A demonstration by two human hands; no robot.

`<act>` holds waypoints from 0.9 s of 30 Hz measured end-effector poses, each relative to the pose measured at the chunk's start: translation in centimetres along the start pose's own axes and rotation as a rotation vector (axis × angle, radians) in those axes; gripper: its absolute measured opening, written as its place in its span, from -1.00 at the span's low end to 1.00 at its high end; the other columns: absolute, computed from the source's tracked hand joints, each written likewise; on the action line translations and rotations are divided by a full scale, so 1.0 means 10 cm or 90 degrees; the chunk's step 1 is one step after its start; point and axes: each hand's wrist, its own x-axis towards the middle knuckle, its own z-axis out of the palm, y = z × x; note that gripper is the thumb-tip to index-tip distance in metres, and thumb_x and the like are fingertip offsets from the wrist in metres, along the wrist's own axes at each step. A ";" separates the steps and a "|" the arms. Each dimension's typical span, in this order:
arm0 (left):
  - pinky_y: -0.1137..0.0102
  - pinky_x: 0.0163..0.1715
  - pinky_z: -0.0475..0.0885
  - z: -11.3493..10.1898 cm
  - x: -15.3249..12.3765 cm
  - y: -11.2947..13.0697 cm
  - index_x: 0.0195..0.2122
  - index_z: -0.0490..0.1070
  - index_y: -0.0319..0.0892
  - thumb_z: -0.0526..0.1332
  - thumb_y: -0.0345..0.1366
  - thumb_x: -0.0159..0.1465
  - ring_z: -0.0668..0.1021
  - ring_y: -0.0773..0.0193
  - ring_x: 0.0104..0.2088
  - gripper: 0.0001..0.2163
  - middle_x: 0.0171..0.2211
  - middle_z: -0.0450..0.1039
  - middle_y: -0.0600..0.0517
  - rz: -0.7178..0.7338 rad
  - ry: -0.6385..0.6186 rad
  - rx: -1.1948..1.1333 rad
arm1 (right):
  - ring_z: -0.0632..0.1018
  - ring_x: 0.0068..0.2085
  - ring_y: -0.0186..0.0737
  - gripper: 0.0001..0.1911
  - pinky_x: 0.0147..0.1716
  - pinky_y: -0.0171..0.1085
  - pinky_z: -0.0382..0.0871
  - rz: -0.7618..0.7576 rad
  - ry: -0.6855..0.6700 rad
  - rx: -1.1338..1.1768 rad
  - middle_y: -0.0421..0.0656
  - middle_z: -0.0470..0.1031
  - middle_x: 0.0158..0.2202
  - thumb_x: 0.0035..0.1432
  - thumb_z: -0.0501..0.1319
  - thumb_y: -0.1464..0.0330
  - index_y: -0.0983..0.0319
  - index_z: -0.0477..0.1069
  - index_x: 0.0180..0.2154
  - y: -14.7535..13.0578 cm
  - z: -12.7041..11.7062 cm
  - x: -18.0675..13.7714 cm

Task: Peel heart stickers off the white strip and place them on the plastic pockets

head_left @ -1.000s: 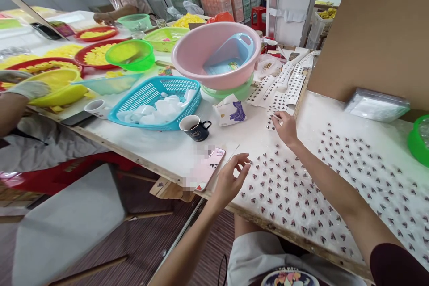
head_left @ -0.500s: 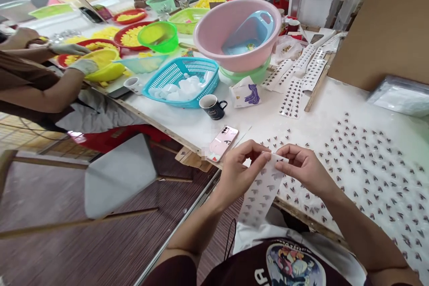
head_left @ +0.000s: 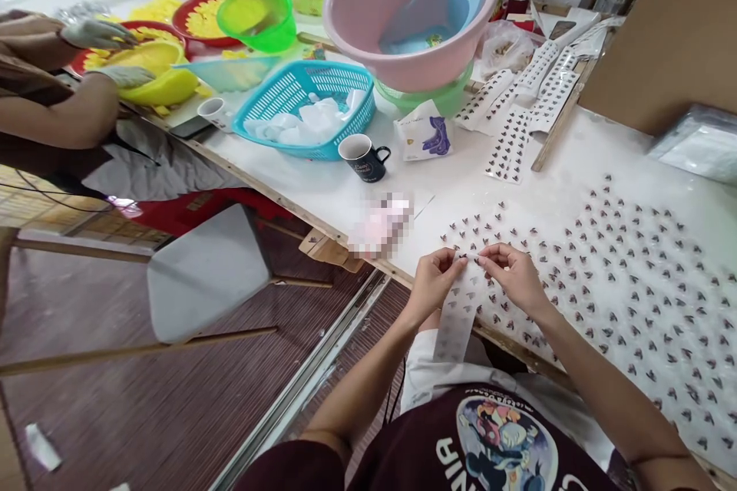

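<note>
A white strip of stickers [head_left: 457,322], printed with rows of small dark figures, hangs at the table's near edge, its lower end over my lap. At its top left corner my left hand [head_left: 433,281] is closed in a pinch. My right hand [head_left: 513,276] pinches the top right corner, and the top edge is bent between the two hands. Many single small stickers [head_left: 636,295] lie spread over the table to the right of and beyond my hands. More sticker strips [head_left: 510,146] lie farther back on the table.
A dark mug [head_left: 364,161], a blurred pink phone [head_left: 381,226] and a blue basket [head_left: 305,111] of white pieces stand left. Behind is a large pink basin [head_left: 351,31]. At far left, a co-worker's gloved hands [head_left: 123,77] hold a yellow bowl. A grey chair [head_left: 204,276] stands on the floor.
My view has tilted down and shifted. My hands have drawn a little closer together at the strip's top edge, which is now bent over. The co-worker's upper gloved hand has lifted off the bowl.
</note>
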 end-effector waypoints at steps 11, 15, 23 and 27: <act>0.48 -0.58 0.07 0.00 0.06 -0.16 -0.53 0.32 -0.21 0.32 0.00 0.20 0.19 0.42 -0.56 -0.61 -0.61 0.13 0.17 -0.006 0.021 0.021 | 0.51 -0.19 -0.11 -0.82 -0.13 -0.12 0.37 -0.132 0.108 -0.140 -0.12 0.53 -0.21 0.24 0.25 0.21 0.12 0.47 -0.16 -0.06 -0.02 0.09; 0.47 -0.53 0.15 0.00 0.05 -0.15 -0.54 0.33 -0.20 0.29 -0.03 0.23 0.23 0.39 -0.52 -0.63 -0.58 0.18 0.14 0.040 0.020 0.069 | 0.54 -0.19 -0.16 -0.65 -0.10 -0.14 0.36 -0.054 -0.015 -0.047 -0.19 0.54 -0.27 0.17 0.30 0.22 0.13 0.40 -0.01 -0.13 0.06 0.15; 0.47 -0.46 0.22 -0.05 -0.01 -0.26 -0.50 0.34 -0.19 0.20 -0.16 0.29 0.29 0.36 -0.48 -0.73 -0.54 0.28 0.12 0.099 0.054 0.130 | 0.52 -0.25 -0.19 -0.60 -0.17 -0.15 0.41 -0.074 0.135 0.024 -0.19 0.49 -0.29 0.10 0.34 0.26 0.11 0.28 -0.05 -0.15 -0.37 0.71; 0.45 -0.44 0.22 -0.04 -0.06 -0.34 -0.52 0.26 -0.17 0.17 -0.20 0.30 0.27 0.36 -0.49 -0.73 -0.56 0.23 0.13 0.151 0.084 0.167 | 0.49 -0.35 -0.24 -0.57 -0.24 -0.18 0.36 -0.012 0.090 -0.038 -0.24 0.49 -0.40 -0.01 0.31 0.31 0.17 0.25 -0.09 0.08 -0.47 1.18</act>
